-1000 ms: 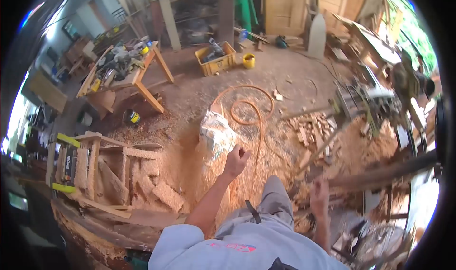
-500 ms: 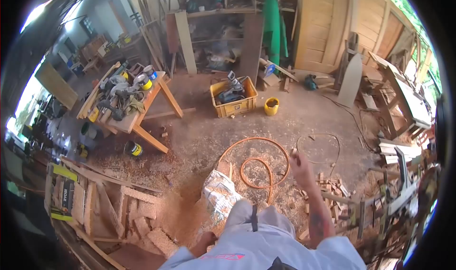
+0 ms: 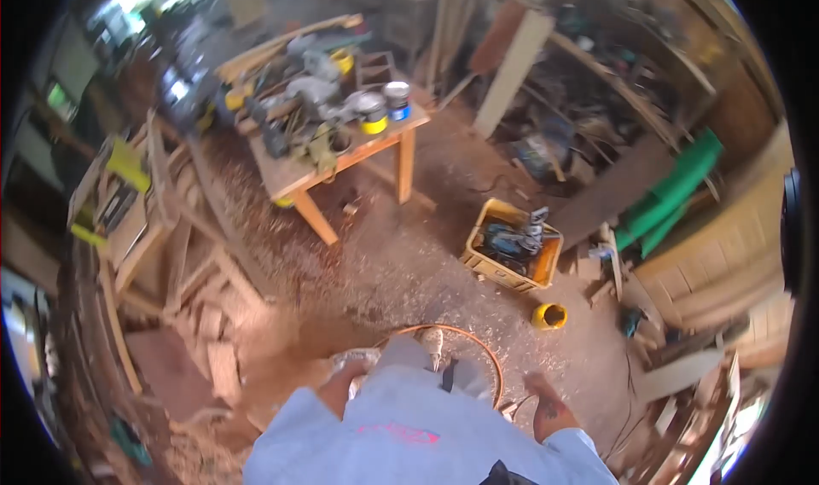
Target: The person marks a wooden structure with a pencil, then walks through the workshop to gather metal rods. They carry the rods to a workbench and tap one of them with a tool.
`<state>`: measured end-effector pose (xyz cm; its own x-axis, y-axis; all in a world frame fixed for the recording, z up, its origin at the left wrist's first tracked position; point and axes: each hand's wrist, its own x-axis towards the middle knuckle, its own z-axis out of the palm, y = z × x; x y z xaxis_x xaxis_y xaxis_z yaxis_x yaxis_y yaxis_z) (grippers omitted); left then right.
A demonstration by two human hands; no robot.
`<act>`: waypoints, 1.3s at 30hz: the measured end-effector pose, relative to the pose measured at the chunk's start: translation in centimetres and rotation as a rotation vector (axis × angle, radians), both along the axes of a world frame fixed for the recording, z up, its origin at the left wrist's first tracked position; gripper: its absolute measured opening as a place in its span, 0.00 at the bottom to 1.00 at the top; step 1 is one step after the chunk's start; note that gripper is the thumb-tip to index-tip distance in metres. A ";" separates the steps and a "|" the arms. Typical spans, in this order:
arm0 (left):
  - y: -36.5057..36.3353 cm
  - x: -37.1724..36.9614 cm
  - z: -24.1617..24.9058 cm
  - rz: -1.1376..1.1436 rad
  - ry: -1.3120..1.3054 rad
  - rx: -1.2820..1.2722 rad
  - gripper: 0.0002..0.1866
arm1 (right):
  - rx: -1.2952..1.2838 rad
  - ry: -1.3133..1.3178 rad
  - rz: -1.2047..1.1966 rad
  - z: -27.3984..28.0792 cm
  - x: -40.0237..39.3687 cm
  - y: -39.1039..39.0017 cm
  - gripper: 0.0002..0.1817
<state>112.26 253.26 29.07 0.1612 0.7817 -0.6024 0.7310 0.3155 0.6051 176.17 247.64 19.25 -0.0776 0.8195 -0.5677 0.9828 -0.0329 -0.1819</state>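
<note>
My right hand (image 3: 543,388) hangs low on my right side over the floor, its fingers smeared by motion. On my left, my left hand (image 3: 348,372) is down beside my body, right at a whitish sack (image 3: 365,356), with its fingers mostly hidden. An orange hose (image 3: 498,372) curves across the floor in front of me, between my legs and my right hand. One shoe (image 3: 433,340) shows below my grey trousers.
A wooden table (image 3: 363,156) bears paint cans and tools. Beyond the hose stand a yellow crate (image 3: 503,273) of tools and a yellow bucket (image 3: 549,317). Wood frames (image 3: 192,276) and sawdust lie left; wooden doors (image 3: 725,255) lean right.
My view has swung left, so the table and crate appear farther right. My right hand, earlier stretched forward over the hose, is now lower and nearer my body. My left hand shows farther forward.
</note>
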 end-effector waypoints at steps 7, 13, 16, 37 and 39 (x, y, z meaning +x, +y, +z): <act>31.3 11.8 16.2 0.489 -0.441 0.365 0.15 | -0.256 0.115 -0.361 8.8 -2.3 13.2 0.15; 46.3 17.3 18.5 0.401 -0.764 0.377 0.16 | -0.130 0.130 -0.258 10.0 -2.3 33.1 0.13; 55.7 18.4 18.7 0.359 -0.794 0.371 0.16 | 0.077 -0.041 0.156 11.6 -1.8 46.2 0.13; 95.2 15.1 16.5 0.430 -0.587 0.099 0.12 | 0.485 0.625 -0.242 41.2 -14.0 98.3 0.13; 102.0 17.5 16.8 0.251 -0.539 0.160 0.14 | 0.635 0.547 -0.414 43.0 -11.7 102.3 0.13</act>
